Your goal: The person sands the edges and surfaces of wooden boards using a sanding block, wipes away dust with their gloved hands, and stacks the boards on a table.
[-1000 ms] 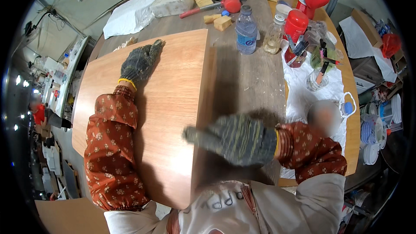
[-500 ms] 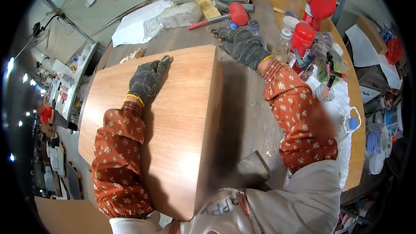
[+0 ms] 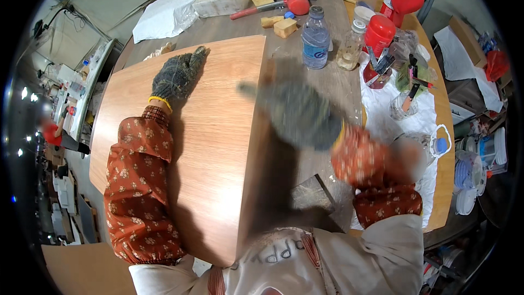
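Observation:
A large light wood-grain panel point(image 3: 218, 147) with a thick right side lies on the dark work table. My left hand point(image 3: 176, 76), in a grey-green knit glove with a yellow cuff, rests flat on its upper left part, holding nothing. My right hand point(image 3: 303, 112), gloved the same way, hovers by the panel's right edge. Motion smears it, with one finger or thumb pointing left over the edge; whether anything is in it cannot be made out. Beyond it stand a blue-labelled plastic bottle point(image 3: 315, 41) and two small yellowish blocks point(image 3: 285, 28).
At the back lie a red mallet point(image 3: 296, 1), a wrapped pale block point(image 3: 221, 1) and a white sheet point(image 3: 169, 13). Jars, a red canister point(image 3: 379, 34) and a cup of tools point(image 3: 377, 71) crowd the right side. A dark flat block point(image 3: 314, 194) sits near my body.
My right hand has come from the table's far side, near the bottle, back toward me and the panel's right edge. The bottle and small blocks are now uncovered. My left hand stays on the panel.

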The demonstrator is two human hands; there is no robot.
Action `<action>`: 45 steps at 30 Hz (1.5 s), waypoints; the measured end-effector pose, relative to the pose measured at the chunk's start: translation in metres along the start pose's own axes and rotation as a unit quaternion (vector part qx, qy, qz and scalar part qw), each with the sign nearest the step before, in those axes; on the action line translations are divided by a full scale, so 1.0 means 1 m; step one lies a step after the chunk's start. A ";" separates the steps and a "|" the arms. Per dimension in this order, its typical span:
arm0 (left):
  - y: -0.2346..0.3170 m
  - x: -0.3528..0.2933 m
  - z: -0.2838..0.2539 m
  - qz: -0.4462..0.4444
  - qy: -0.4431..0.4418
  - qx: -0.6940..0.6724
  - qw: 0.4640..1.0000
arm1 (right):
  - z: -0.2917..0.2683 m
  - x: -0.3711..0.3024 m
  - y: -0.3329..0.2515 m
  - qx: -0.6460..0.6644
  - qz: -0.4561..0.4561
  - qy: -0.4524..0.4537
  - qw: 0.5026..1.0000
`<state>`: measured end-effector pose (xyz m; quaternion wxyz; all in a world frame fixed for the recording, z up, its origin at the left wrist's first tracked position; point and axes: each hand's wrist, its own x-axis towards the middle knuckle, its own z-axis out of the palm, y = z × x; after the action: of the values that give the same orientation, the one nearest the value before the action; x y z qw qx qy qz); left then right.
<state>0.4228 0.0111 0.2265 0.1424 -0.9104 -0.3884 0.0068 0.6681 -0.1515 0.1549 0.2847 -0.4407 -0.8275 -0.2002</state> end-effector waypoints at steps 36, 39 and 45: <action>0.003 0.009 0.012 -0.067 0.092 -0.046 0.992 | -0.003 0.084 0.148 0.139 0.131 -0.179 0.965; 0.006 0.002 0.001 -0.021 0.024 -0.003 0.999 | 0.002 0.082 0.139 0.124 0.108 -0.097 0.982; 0.006 0.008 -0.004 -0.058 -0.032 -0.054 0.996 | -0.004 0.078 0.103 0.029 -0.017 -0.088 0.996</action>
<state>0.4330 0.0114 0.2300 0.0809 -0.8919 -0.4449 0.0064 0.7214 -0.0508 0.2168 0.2200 -0.4337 -0.8623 -0.1413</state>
